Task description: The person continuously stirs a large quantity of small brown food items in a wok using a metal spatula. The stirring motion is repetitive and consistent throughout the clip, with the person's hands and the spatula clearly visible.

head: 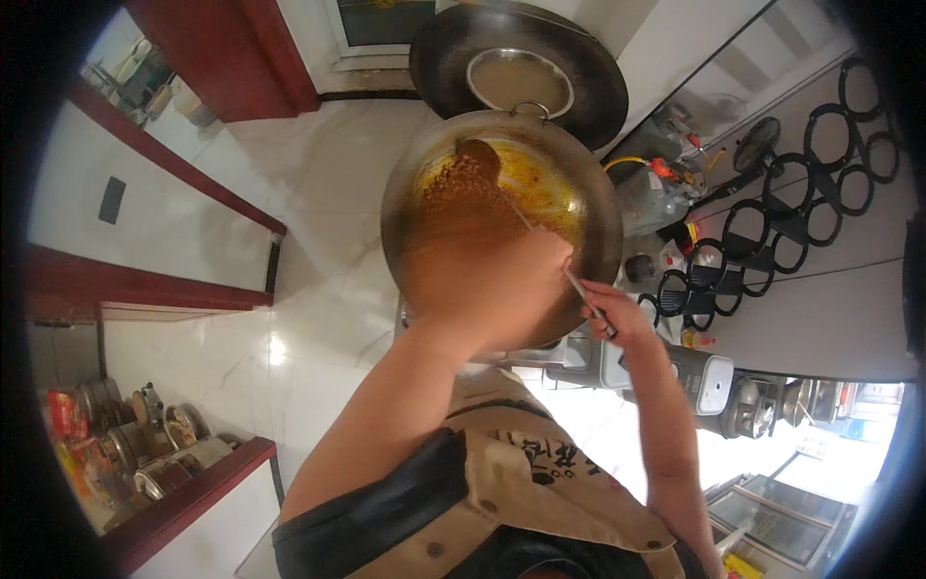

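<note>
Before me is a large round metal wok (394,217) with reddish-brown crumbly food (452,181) and yellow-orange oil. The dark head of a long-handled wok ladle or spatula (481,155) rests in the food near the wok's far side. My left hand (535,260), blurred, reaches over the wok and closes around the middle of its shaft. Nearer the handle's end, my right hand (615,311) grips it beside the wok's right rim. My left hand and forearm hide much of the wok's lower part.
A second large wok (441,65) holding a round metal basin (470,79) stands beyond. To the right are a hose with an orange fitting (660,168), bottles, black ring-shaped racks (745,228) and a grey container (709,383). Lidded jars (159,478) stand on a red-edged shelf (210,492) at left.
</note>
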`<action>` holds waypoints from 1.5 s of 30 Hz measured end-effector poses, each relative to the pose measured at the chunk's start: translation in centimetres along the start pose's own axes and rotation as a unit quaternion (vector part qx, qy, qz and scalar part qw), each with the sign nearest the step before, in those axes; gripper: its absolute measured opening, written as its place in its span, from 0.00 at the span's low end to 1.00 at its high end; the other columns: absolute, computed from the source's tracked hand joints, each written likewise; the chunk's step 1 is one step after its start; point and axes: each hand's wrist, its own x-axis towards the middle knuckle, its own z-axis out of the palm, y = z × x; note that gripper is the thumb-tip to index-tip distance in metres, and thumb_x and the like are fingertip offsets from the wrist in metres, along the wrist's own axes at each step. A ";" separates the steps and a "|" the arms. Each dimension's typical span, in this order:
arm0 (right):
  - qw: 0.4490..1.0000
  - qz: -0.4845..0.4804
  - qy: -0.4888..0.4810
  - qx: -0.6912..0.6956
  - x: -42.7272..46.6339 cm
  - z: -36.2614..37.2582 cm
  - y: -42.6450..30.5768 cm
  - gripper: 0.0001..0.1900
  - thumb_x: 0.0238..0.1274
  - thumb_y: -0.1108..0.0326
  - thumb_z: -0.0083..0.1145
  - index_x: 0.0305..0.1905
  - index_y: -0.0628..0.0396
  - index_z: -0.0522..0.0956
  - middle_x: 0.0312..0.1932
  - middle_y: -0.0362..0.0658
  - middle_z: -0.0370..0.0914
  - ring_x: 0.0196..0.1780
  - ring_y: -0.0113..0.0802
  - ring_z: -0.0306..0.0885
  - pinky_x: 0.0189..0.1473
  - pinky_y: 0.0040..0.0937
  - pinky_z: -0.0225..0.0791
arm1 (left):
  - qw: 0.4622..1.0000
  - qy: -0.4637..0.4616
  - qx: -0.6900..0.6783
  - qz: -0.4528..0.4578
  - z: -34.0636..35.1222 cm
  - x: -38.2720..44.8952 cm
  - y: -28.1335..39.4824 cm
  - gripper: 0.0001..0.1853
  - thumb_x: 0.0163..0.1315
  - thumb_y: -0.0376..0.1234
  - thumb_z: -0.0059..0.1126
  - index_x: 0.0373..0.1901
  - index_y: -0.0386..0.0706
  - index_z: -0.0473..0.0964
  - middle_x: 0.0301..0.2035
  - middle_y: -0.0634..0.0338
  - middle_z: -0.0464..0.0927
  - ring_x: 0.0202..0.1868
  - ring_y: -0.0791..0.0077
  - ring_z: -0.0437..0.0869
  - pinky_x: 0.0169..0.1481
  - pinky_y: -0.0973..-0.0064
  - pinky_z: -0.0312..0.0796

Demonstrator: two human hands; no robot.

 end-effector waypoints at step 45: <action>0.785 -0.306 0.170 -0.512 -4.0 -6.4 11.6 0.22 0.68 0.69 0.55 0.65 0.48 0.79 0.47 0.60 0.84 0.45 0.57 0.85 0.46 0.47 0.77 | 0.995 0.031 -0.017 0.098 11.0 -3.9 8.2 0.22 0.74 0.47 0.51 0.24 0.47 0.82 0.27 0.51 0.85 0.34 0.52 0.87 0.46 0.53 0.74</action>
